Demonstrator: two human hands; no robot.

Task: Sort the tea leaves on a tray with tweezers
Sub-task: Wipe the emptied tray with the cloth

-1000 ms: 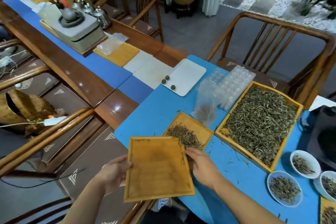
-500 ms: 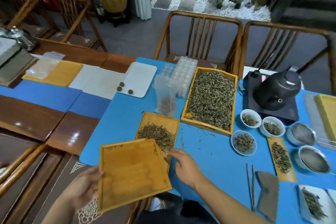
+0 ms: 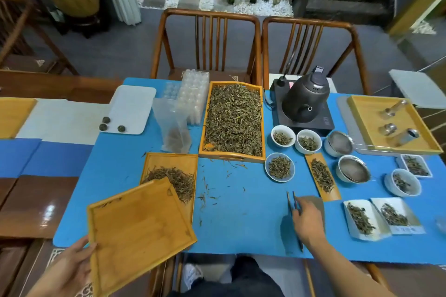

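My left hand [image 3: 70,270] grips the near left corner of an empty bamboo tray [image 3: 137,231], tilted over the table's front edge and overlapping a smaller bamboo tray [image 3: 169,161]. That smaller tray holds a pile of dark tea leaves [image 3: 178,178]. Behind it stands a large bamboo tray [image 3: 231,158] filled with tea leaves [image 3: 233,118]. My right hand [image 3: 307,220] rests on the blue mat [image 3: 241,219] to the right, with its fingers curled on dark tweezers [image 3: 290,196]. The tweezers' tips point away from me and their middle is hidden under the hand.
A grey cloth [image 3: 315,200] lies beside my right hand. Bowls of leaves [image 3: 280,167], two strainers [image 3: 353,171], white dishes [image 3: 362,219] and a black kettle [image 3: 305,101] crowd the right. A plastic bag [image 3: 175,128] and white tray [image 3: 132,108] sit at the back left.
My right hand left the empty tray and moved right onto the tweezers. The view swung right. My left hand alone holds the empty tray now.
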